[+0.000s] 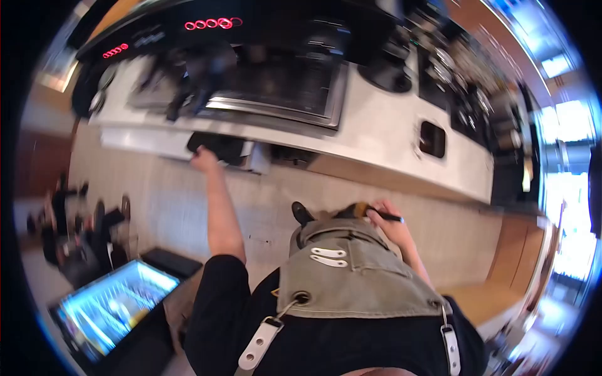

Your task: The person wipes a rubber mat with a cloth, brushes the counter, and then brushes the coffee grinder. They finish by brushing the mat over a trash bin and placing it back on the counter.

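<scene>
Reaching out with the left hand (204, 161) to a flat black rectangular object (224, 150), lying just past the near edge of a long white countertop (382, 122) and beside a pale, drawer-like panel (147, 141). Curling the left fingers in at the object's near left corner, but blurring too much to tell pinching from merely touching. Holding a slim black-handled tool (394, 217) in the right hand (385, 220), low in front of the body and just beyond the lower part of an olive-grey canvas apron (376, 297). Closing the right thumb and bent fingers on the black handle, pinching it, and pointing a yellowish-brown end leftward. Standing on a pale floor (269, 241), with a black shoe (302, 214) showing past the apron. Facing a dark, steel-edged cooking surface (282, 88) set into the countertop, with a row of glowing red rings (213, 24) beyond it. Showing a square dark opening (433, 139) in the countertop farther right. Glowing bluish-white at the lower left, a brightly lit rectangular case (119, 307).
</scene>
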A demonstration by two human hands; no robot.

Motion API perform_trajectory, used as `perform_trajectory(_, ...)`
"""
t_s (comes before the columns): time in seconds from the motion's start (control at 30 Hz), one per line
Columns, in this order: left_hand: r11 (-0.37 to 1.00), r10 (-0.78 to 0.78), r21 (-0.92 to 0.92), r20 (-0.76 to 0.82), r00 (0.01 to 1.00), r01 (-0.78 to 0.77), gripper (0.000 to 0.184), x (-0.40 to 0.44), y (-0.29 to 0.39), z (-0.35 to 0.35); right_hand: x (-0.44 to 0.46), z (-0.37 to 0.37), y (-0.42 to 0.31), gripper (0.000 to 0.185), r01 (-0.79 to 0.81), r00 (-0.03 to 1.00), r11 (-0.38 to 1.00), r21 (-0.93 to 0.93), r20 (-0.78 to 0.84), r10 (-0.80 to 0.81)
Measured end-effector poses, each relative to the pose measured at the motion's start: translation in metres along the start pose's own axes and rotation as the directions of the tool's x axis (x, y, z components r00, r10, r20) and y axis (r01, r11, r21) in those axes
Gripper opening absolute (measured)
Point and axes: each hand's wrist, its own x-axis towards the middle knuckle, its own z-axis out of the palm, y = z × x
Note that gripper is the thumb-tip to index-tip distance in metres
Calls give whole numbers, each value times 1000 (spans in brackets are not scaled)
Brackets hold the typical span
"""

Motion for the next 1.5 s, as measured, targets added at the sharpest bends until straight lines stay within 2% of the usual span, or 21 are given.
perform_trajectory(0.03,999,3,48,-41,999,-1,22,-19,23,-1,-1,0,0,29,2,1000,1000,27,-31,-1)
perform_trajectory(0.07,996,54,65,27,998,-56,23,-7,9,-4,-3,1,2,26,94,991,996,-3,-92,-94)
perform_trajectory(0.13,995,70,67,95,993,-76,32,-17,17,-11,-11,-6,-11,24,112,984,992,-60,-130,-119)
perform_trajectory(0.2,895,71,429,122,990,-117,51,-6,8,-18,-17,-9,-6,27,144,976,989,-32,-160,-147)
perform_trajectory(0.3,820,72,562,93,993,-112,62,-32,28,-25,-24,-16,5,29,147,970,989,-12,-192,-146)
perform_trajectory(0.4,834,37,550,34,999,-49,67,-64,44,-39,-26,-25,16,30,108,972,993,50,-214,-94)
perform_trajectory(0.5,811,76,585,-71,995,-21,65,-86,7,-62,-22,-42,38,30,53,967,980,191,-256,-2)
perform_trajectory(0.57,795,93,605,-56,994,-40,61,-120,-21,-84,-11,-68,41,31,38,964,960,278,-264,38)
perform_trajectory(0.6,809,104,582,-7,995,-81,58,-135,-44,-100,0,-84,50,28,89,952,963,253,-306,-8)
perform_trajectory(0.67,813,87,573,50,995,-99,52,-173,-94,-135,25,-128,47,22,291,881,955,56,-404,-245)
perform_trajectory(0.73,770,27,633,98,995,-83,47,-228,-134,-174,52,-183,32,19,236,880,972,-9,-423,-218)
perform_trajectory(0.8,674,-143,738,98,985,24,46,-298,-147,-206,89,-229,18,20,376,799,912,-165,-440,-409)
perform_trajectory(0.87,535,-362,822,13,932,197,46,-358,-158,-236,124,-267,-3,28,381,830,901,-207,-354,-432)
perform_trajectory(0.9,452,-479,836,-66,875,310,46,-382,-174,-249,147,-281,-10,29,418,804,851,-318,-306,-510)
perform_trajectory(0.97,443,-629,782,-78,773,439,41,-442,-144,-252,194,-299,-21,32,520,747,733,-439,-182,-639)
perform_trajectory(1.0,417,-685,784,-62,726,460,42,-467,-125,-248,210,-302,-34,33,520,773,730,-443,-119,-623)
perform_trajectory(1.1,604,-700,606,93,708,518,44,-516,-125,-258,276,-307,-34,38,554,760,579,-598,79,-645)
perform_trajectory(1.17,620,-724,541,115,680,569,52,-547,-107,-246,318,-306,-17,45,532,805,599,-599,136,-578)
perform_trajectory(1.23,653,-717,480,143,682,586,53,-569,-97,-230,330,-311,-18,53,575,764,531,-622,176,-621)
perform_trajectory(1.33,681,-695,444,141,705,582,45,-598,-101,-232,331,-316,-29,59,560,819,611,-559,261,-512)
perform_trajectory(1.5,648,-727,410,84,681,641,38,-635,-120,-247,325,-300,-39,48,620,781,609,-495,463,-419)
